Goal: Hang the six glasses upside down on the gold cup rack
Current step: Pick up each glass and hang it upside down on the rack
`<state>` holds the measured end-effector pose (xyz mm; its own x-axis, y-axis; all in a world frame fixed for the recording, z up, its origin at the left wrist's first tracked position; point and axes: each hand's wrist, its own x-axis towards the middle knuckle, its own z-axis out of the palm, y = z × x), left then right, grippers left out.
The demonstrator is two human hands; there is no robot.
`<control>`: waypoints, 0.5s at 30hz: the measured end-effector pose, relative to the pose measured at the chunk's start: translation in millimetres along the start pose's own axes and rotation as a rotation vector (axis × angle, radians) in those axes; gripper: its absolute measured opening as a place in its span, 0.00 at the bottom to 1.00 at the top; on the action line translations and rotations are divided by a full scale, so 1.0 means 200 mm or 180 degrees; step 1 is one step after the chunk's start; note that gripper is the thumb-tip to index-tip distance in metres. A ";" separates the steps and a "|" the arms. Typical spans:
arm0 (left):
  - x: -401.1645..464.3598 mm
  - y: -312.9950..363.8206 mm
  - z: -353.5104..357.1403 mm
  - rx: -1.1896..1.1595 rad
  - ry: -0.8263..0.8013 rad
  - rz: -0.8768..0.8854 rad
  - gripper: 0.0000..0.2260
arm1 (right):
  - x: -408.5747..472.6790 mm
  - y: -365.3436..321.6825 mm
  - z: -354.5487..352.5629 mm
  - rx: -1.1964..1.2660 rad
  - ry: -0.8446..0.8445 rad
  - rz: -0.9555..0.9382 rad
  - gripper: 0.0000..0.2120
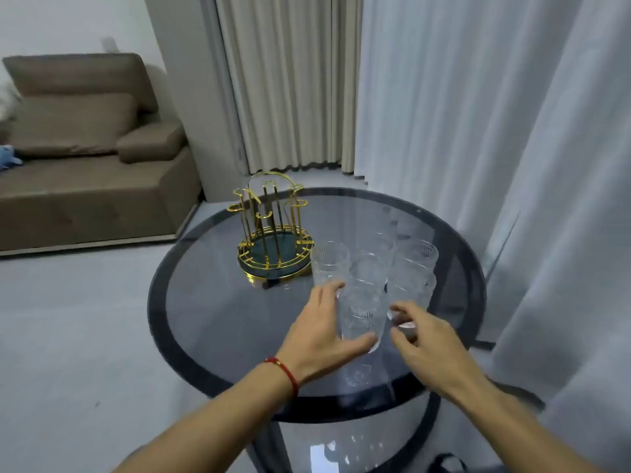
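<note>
A gold wire cup rack point(273, 233) with a round dark base stands on a round smoked-glass table point(211, 302); no glass hangs on its prongs. Several clear patterned glasses stand upright in a cluster right of the rack, the leftmost one point(329, 264) closest to it. My left hand point(324, 336) wraps around the nearest glass point(362, 312), thumb at its base and fingers behind it. My right hand point(423, 339) hovers just right of that glass with curled, spread fingers, in front of another glass point(411, 288); it holds nothing.
A brown sofa point(88, 151) stands at the back left on the grey floor. Beige and white curtains point(478, 131) hang behind and right of the table, the white one close to the table's right edge.
</note>
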<state>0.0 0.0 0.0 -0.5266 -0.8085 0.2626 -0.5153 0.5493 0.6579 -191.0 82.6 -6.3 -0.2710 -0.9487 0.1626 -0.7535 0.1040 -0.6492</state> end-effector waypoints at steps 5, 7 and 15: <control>0.04 0.05 0.10 0.0020 0.0235 -0.0360 0.41 | -0.01 -0.07 0.04 0.0075 -0.0696 0.0097 0.25; 0.06 0.06 0.11 -0.0128 0.0294 -0.0490 0.38 | 0.00 -0.08 0.05 0.0189 -0.0592 0.0098 0.18; 0.10 0.01 -0.21 -0.2157 0.1115 -0.1125 0.29 | 0.08 -0.26 0.05 0.0822 0.0325 -0.0807 0.19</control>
<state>16.7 -24.7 36.1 -0.1127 -0.9894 0.0918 -0.0339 0.0962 0.9948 -150.2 58.6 21.8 -0.1634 -0.8987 0.4071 -0.6319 -0.2215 -0.7427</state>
